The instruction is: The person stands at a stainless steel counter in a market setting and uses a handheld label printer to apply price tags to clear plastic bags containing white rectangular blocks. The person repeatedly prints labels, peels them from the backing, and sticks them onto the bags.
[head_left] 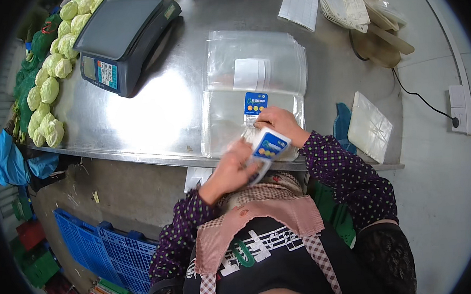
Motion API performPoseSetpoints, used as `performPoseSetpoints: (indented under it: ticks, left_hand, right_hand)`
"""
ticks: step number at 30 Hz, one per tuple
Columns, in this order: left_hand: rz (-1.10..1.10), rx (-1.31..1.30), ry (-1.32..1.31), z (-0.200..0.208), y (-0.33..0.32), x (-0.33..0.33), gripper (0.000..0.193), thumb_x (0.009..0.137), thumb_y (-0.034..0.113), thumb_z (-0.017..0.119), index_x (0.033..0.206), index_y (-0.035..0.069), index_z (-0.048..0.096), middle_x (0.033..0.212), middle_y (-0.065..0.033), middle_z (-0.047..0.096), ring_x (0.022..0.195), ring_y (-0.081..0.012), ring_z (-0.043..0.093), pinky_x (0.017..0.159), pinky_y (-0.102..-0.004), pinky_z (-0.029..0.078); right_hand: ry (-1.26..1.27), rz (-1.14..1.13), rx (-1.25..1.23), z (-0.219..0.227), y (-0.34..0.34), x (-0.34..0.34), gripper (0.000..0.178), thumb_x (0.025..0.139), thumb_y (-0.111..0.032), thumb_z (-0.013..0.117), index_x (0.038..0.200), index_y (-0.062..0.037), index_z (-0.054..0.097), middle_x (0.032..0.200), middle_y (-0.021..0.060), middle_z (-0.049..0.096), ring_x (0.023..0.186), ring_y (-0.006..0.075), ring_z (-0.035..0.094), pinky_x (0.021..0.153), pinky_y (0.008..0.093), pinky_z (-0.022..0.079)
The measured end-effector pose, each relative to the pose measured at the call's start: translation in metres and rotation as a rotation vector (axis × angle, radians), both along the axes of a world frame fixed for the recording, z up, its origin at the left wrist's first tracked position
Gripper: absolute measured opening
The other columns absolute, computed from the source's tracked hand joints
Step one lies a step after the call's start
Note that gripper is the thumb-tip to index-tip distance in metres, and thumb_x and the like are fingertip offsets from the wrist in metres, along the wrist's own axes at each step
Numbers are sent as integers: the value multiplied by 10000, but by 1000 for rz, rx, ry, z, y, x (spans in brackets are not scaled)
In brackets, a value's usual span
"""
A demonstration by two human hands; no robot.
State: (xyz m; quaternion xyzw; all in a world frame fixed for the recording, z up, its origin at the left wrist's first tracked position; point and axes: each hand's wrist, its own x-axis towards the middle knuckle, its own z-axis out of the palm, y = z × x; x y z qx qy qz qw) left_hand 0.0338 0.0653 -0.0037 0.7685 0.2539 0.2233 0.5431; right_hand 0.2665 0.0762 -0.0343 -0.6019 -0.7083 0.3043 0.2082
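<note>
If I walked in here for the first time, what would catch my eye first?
Probably the pale green cabbages heaped along the left end of the shiny steel table, next to the dark grey scale. Then, at the table's near edge, the blurred left hand and the right hand, with a blue-and-white label between them, by clear plastic bags.

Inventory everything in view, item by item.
Plastic bags: many, clear, table centre
Labels: several, blue and white, centre
Steel table: one, silver, centre
Digital scale: one, dark grey, upper left
Cabbages: many, pale green, left
Basket: at least one, white, upper right
Plastic-wrapped pack: one, whitish, table right
Pallets: count unclear, blue, lower left
Crates: several, green and red, left
Socket: one, white, far right
Left hand: one, bare, holding labels
Right hand: one, bare, over bags
</note>
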Motion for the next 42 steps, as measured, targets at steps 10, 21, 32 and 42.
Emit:
performPoseSetpoints:
  ticks: [10,21,32,42]
  left_hand:
    - [287,-534,243,-15,10,8,240,873,187,685,1068,49,711,1129,-168,655,1024,-333,633,916,-401,481]
    - [410,-679,-30,4,-11,4,244,849,144,768,1025,-19,723,844,-47,737,744,-85,650,668,-252,524]
    - [323,-597,102,-1,-71,-38,236,952,176,656,1104,0,691,904,-60,702,798,-111,627,736,-274,514]
    - [-5,-186,-7,25,-31,-14,221,864,141,703,1038,7,681,1052,-202,661,1007,-350,626,869,-392,506]
  right_hand:
    - [-31,38,106,74,27,17,292,854,-208,750,1050,-4,676,834,61,675,688,129,590,660,261,499]
    - [326,-129,-23,86,-29,-29,166,852,-102,723,975,8,713,787,73,700,682,75,613,625,232,499]
    - [-232,-215,-1,18,37,-6,503,681,-327,839,1044,-64,610,909,135,641,830,318,633,727,426,510]
    - [-113,40,210,3,0,-3,213,826,-317,700,779,-110,688,791,37,635,813,282,600,712,425,491]
